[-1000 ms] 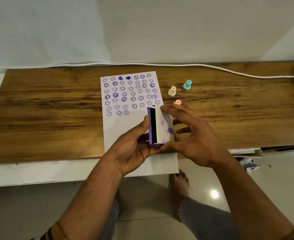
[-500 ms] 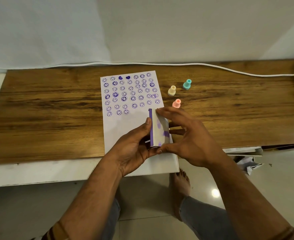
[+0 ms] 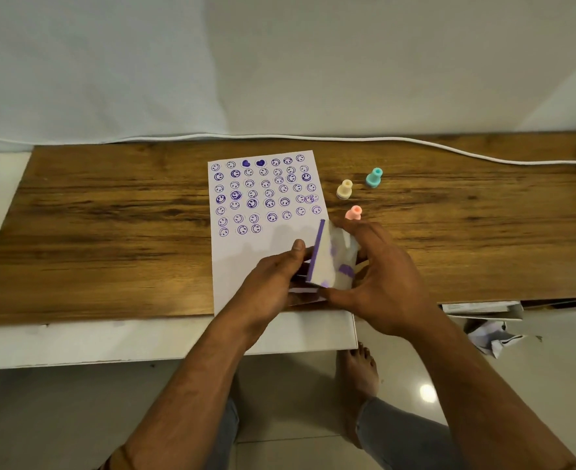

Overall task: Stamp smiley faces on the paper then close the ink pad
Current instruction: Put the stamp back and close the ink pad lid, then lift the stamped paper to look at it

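A white sheet of paper (image 3: 246, 266) lies on the wooden table, its upper half filled with several rows of purple smiley prints and two hearts. Over the paper's lower right corner both hands hold the ink pad (image 3: 334, 262), a white case with a purple edge and purple stains on its lid. My left hand (image 3: 273, 276) grips its left side, thumb on top. My right hand (image 3: 381, 276) wraps the lid from the right. The lid sits almost flat on the base; the inked surface is hidden. Three small stamps stand beside the paper: pink (image 3: 353, 213), cream (image 3: 344, 189) and teal (image 3: 374, 177).
The wooden table (image 3: 110, 232) has a white front edge. A white cable (image 3: 415, 142) runs along its back against the wall. Crumpled paper and a box (image 3: 490, 330) lie on the floor at the right. My bare foot (image 3: 357, 378) and knees are below the table edge.
The ink pad's lid has swung down over the base; the dark open gap seen a second ago is gone. Both hands have lowered slightly toward the paper.
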The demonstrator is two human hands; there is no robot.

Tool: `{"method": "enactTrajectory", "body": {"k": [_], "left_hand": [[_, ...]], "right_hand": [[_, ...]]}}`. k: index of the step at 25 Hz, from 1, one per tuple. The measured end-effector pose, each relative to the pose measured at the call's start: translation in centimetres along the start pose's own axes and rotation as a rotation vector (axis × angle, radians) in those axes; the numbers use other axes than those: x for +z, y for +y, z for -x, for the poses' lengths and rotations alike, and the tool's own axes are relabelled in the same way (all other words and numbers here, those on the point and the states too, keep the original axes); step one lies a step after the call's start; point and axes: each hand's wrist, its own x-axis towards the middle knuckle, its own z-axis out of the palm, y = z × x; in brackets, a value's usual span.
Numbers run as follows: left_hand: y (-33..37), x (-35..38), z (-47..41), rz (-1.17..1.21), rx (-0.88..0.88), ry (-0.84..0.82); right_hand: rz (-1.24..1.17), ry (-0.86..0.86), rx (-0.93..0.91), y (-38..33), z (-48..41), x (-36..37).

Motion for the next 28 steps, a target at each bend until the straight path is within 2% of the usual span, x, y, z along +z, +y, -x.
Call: {"method": "enactTrajectory", "body": {"k": [1, 4, 6, 8, 13, 17, 19, 21, 23, 25, 28], "left_hand": [[-0.1, -0.4, -0.1, -0.094, 0.074, 0.078], [0.0, -2.5, -0.5, -0.371, 0.275, 0.49], [-0.1, -4.1, -0.4, -0.506, 0.307, 0.677], [-0.3, -5.1, -0.1, -0.69, 0.255, 0.744], [-0.8, -5.5, 0.2, -1.002, 0.156, 0.653], [-0.9, -5.8, 0.0, -1.063, 0.121, 0.617], [-0.9, -5.8, 0.0, -1.073, 0.123, 0.606], [-0.7, -5.6, 0.0, -1.043, 0.139, 0.612], [-0.6, -5.3, 0.1, -1.021, 0.151, 0.614], [-0.5, -4.9, 0.1, -1.013, 0.142, 0.587], [-0.2, -4.3, 0.3, -0.924, 0.129, 0.558]], "right_hand": [[0.057, 0.037, 0.066, 0.6, -0.1, -0.3], [0.243, 0.134, 0.332, 2.4, -0.3, -1.2], [0.337, 0.156, 0.418, 3.2, -0.3, -1.5], [0.412, 0.14, 0.45, 3.9, -0.3, -1.7], [0.419, 0.071, 0.516, 4.5, -0.7, -2.0], [0.498, 0.041, 0.529, 3.6, -0.8, -2.1], [0.562, 0.181, 0.385, 1.7, -0.7, -1.0], [0.529, 0.251, 0.138, -0.7, -0.4, 1.4], [0.474, 0.117, 0.041, -2.3, 0.1, 4.2], [0.511, -0.033, 0.071, -2.4, 0.4, 6.0], [0.531, -0.054, 0.099, -1.7, 0.3, 6.6]]}}
